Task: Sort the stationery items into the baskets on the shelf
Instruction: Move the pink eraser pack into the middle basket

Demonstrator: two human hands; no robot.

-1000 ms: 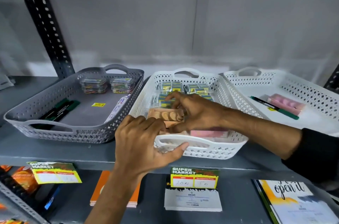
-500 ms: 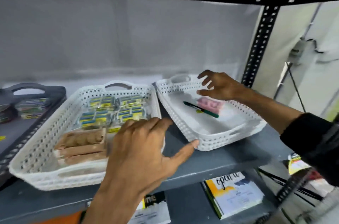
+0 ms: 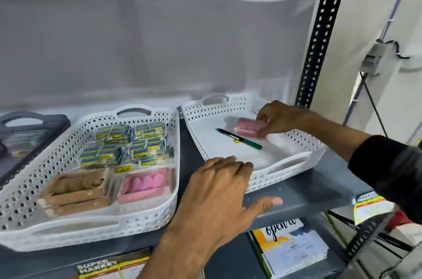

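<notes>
Three baskets stand on the grey shelf [image 3: 296, 194]. The right white basket [image 3: 228, 105] holds a green pen [image 3: 239, 138] and a pink box [image 3: 247, 125]. My right hand [image 3: 280, 117] has its fingers closed around that pink box at the basket's far right. The middle white basket [image 3: 146, 217] contains several yellow-blue packets [image 3: 127, 144], a brown box [image 3: 75, 189] and another pink box [image 3: 146, 185]. My left hand [image 3: 219, 189] rests flat on the shelf's front edge between the two white baskets, fingers spread, holding nothing.
A grey basket [image 3: 34, 118] with small packs sits at the far left, partly cut off. A black perforated upright [image 3: 317, 45] stands right behind the right basket. Booklets [image 3: 290, 246] and price tags [image 3: 370, 208] lie below the shelf edge.
My right hand has dropped onto the pink box in the right basket and closed on it. The view has swung further right. My left hand stays at the shelf edge.
</notes>
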